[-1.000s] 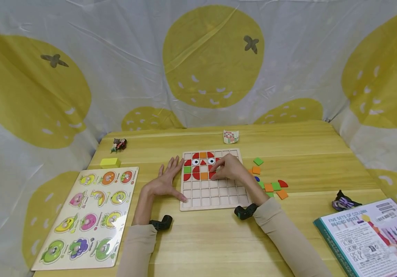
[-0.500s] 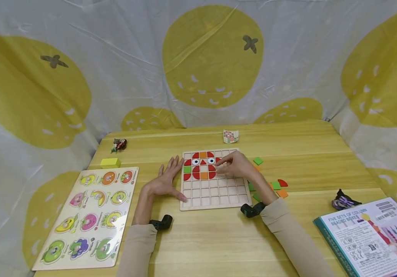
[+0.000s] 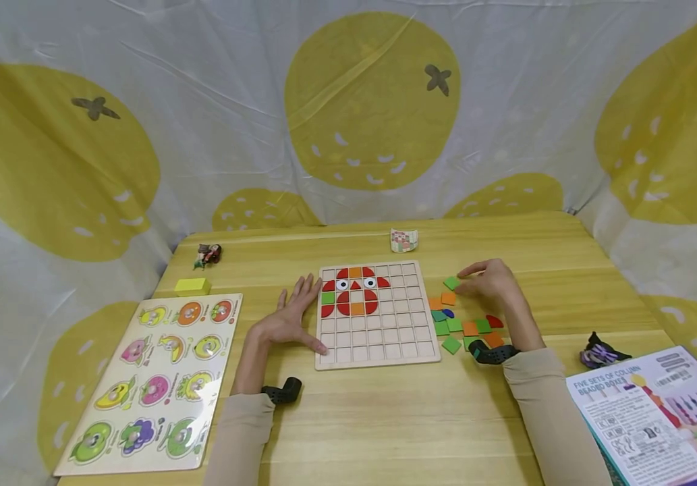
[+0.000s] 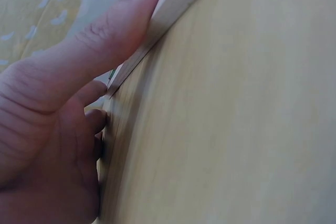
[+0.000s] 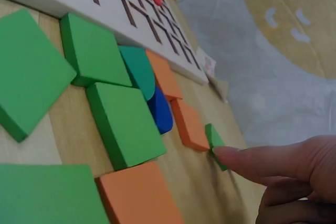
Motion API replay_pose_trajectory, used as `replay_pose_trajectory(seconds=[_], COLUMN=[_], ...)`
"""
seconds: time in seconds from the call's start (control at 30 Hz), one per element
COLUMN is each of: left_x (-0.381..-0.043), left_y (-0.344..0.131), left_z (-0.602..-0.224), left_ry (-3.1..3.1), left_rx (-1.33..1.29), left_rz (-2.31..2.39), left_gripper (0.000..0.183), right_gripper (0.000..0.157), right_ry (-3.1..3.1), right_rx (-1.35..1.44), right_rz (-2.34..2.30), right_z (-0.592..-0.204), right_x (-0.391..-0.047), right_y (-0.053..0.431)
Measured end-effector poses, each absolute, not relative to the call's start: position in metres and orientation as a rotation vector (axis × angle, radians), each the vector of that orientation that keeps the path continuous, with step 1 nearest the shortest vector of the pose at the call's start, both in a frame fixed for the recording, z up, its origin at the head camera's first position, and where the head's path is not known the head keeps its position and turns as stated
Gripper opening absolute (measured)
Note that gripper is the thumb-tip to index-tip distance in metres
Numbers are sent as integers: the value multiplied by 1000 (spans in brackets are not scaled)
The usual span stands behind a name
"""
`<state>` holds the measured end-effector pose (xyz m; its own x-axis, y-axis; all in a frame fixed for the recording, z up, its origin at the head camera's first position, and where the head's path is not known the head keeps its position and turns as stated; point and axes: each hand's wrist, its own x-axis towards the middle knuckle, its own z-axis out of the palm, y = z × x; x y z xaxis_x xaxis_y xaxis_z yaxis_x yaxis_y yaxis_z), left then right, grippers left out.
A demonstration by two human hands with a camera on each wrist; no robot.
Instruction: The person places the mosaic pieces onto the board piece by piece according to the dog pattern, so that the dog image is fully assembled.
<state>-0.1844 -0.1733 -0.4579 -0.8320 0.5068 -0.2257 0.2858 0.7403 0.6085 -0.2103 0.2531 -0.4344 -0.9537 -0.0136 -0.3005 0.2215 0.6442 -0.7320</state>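
Left hand (image 3: pixel 286 324), spread, touches the pale wooden grid board (image 3: pixel 384 335). Right hand (image 3: pixel 491 279), fingertips apart, touches the far square green tile (image 3: pixel 451 283).

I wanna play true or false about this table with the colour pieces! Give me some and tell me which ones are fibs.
1. The right hand touches a flat green square tile. True.

2. The left hand is squeezing a ball. False: it is spread out, with its thumb against the pale wooden grid board.

3. A yellow rectangular block sits just past the far edge of the pale board with fruit pictures. True.

4. Every square of the grid board is filled. False: the rows nearest the person are bare.

5. All the loose pieces are green. False: orange squares and a red curved piece lie there too.
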Motion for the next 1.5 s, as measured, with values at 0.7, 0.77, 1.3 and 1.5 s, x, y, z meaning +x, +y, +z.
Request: replay_pose_trajectory(seconds=[0.7, 0.77, 1.3, 1.5], left_x=[-184, -184, -186, -186], left_y=[-173, -173, -174, -174], left_z=[-461, -461, -460, -461], left_ry=[2555, 2556, 2555, 2553], left_rx=[611, 614, 604, 591], left_rz=[803, 815, 835, 835], left_gripper=[139, 140, 140, 141], right_gripper=[39, 40, 25, 23], right_ry=[2561, 2579, 2462, 2424], right_rx=[118, 165, -265, -390], right_rz=[-1269, -1276, -1336, -1264], right_z=[-450, -449, -437, -446], right_x=[-225, -224, -226, -225], right_y=[241, 239, 195, 158])
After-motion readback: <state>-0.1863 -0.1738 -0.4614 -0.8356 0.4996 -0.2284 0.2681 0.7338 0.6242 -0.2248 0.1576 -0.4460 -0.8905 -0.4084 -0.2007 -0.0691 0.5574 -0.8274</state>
